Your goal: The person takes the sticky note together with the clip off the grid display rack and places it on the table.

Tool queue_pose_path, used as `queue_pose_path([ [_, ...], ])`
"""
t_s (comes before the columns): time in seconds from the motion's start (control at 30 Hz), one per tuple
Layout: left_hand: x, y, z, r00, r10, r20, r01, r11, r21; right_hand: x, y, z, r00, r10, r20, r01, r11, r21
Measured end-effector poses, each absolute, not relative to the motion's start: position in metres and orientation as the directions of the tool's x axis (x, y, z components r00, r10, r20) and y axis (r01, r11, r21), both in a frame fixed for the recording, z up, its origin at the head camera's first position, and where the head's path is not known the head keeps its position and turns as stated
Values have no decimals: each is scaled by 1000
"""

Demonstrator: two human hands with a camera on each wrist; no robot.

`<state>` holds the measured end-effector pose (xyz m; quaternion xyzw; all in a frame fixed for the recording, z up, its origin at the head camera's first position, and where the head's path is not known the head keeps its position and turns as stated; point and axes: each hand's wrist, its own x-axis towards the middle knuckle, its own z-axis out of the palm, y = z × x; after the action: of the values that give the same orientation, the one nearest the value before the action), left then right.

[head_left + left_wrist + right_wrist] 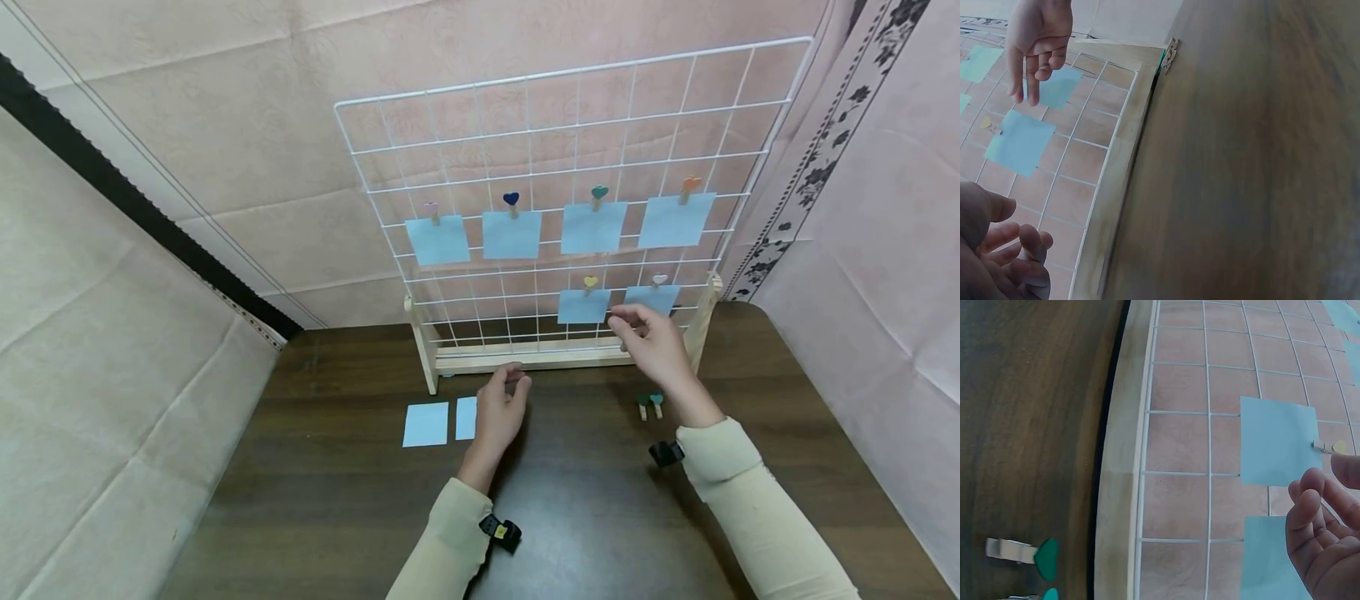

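Left hand (499, 412) and right hand (657, 348) stand apart, fingers loose, holding nothing; two blue cards (425, 425) lie left of the left hand, two pegs (657, 406) nearer the right

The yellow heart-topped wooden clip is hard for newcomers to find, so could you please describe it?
On the dark brown wooden table stands a white wire grid. Two light blue paper squares hang in its lower row, and the yellow heart-topped clip holds the left one. Its heart alone is yellow; the clip to its right has a white heart.
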<state>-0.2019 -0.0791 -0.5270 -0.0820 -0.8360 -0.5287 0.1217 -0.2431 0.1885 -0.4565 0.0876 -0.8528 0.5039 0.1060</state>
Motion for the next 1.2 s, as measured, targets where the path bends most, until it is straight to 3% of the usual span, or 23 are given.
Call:
queue_pose_path([
  [0.4, -206, -67, -521, -942, -5, 336, 311, 366, 877, -248, 187, -453, -960, -25, 280, -262, 444, -857],
  [1.2, -220, -46, -504, -960, -10, 278, 261, 311, 914, -249, 177, -435, -953, -6, 302, -280, 388, -878],
])
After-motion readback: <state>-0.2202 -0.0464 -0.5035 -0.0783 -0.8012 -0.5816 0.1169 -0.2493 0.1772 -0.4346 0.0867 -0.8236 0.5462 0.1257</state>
